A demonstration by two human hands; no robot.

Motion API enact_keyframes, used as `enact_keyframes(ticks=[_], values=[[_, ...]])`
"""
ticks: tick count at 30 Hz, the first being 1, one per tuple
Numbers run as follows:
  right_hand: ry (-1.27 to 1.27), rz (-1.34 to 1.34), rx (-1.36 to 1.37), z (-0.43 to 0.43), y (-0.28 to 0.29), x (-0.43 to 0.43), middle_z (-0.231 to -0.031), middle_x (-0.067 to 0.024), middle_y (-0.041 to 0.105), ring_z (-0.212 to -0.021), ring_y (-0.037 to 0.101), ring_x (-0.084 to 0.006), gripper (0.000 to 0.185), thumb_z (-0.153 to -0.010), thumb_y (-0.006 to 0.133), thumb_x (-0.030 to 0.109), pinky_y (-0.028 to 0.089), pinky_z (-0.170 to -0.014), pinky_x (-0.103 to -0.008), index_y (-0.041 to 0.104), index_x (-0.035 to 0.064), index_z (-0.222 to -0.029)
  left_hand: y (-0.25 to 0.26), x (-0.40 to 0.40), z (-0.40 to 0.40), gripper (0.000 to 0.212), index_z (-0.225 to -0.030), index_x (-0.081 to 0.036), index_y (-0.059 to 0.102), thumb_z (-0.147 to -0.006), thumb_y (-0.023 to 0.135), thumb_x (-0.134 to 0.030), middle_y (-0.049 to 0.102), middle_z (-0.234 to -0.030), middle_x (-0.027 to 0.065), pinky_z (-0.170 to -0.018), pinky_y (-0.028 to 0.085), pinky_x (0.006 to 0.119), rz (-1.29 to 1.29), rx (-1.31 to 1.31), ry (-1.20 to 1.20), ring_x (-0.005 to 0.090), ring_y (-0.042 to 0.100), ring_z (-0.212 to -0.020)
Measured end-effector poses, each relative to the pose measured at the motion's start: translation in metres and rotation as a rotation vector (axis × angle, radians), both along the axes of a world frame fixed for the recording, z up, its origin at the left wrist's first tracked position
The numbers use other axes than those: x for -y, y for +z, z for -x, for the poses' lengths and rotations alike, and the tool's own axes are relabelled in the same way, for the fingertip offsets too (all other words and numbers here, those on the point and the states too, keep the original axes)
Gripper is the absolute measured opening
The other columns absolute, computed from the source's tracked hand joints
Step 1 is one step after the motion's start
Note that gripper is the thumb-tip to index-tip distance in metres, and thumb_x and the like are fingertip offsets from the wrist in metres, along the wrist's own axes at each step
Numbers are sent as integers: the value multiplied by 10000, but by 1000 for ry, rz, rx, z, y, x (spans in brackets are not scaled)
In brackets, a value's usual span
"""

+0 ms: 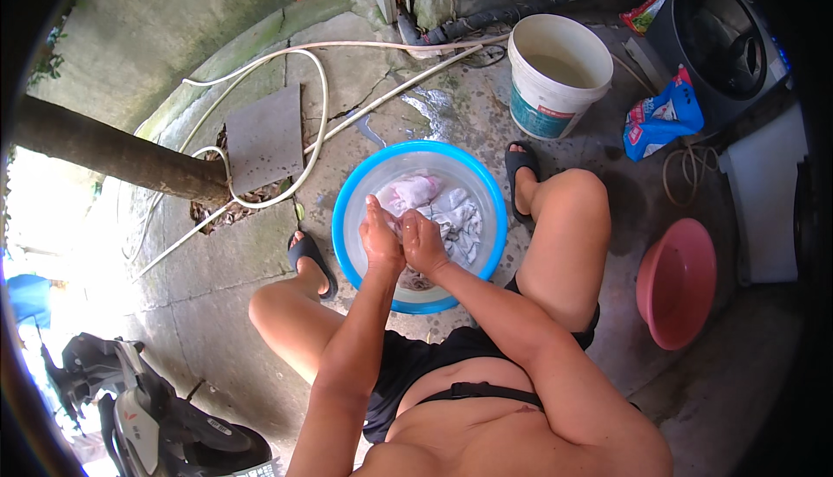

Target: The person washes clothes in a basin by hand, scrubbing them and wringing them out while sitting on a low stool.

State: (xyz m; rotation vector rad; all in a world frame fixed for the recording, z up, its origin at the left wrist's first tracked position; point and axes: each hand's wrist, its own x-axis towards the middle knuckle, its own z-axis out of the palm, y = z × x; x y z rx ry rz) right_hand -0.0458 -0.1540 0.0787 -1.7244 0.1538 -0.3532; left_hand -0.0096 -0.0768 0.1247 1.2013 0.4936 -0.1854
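Between my feet stands a round plastic basin with a bright blue rim [343,197], holding wet cloths. My left hand [381,236] and my right hand [423,242] are close together above it, wet, with fingers curled inward and thumbs uppermost. Whether a cloth is pinched between them is hidden. Just beyond my hands lies a white and pink cloth [413,192]. A crumpled whitish, patterned cloth [461,220] sits to the right in the basin. Partly under my wrists, a brownish cloth [416,280] shows near the basin's near side.
A white bucket [559,80] containing liquid stands ahead right, near a blue detergent bag [664,115] and a dark front-loading appliance [719,34]. A pink basin [680,285] is at right. Hoses [322,99], a tree trunk [123,148] and a motor scooter [156,412] occupy the left.
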Motion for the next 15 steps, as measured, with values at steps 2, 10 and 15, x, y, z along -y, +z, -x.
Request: enact_keyframes(ticks=[2,10,15], values=[[30,44,20,0,6,6,-752,-255,622,-730,636,-465,287,-997,447,205,491,-652,-502,599,1,-865,-2,-9,-5,534,-622,-145,440,-1004,521,-509,485,-586,23,-551,428,329,140,-36,-16,176,500,-553],[418,9,-82,-39,23,49,-1037,-186,689,-886,688,-227,530,-892,740,341,554,-777,-382,598,-8,-1264,-1,-50,-33,511,-693,-133,483,-923,625,-567,569,-716,68,-750,537,489,603,-254,137,255,619,-740],[511,-315,-376,-40,27,56,-1186,-130,639,-986,635,-181,617,-846,797,257,532,-874,-344,543,10,-1351,3,-70,-41,288,-897,-91,545,-882,719,-320,636,-828,108,-739,558,474,57,-117,-43,283,661,-794]])
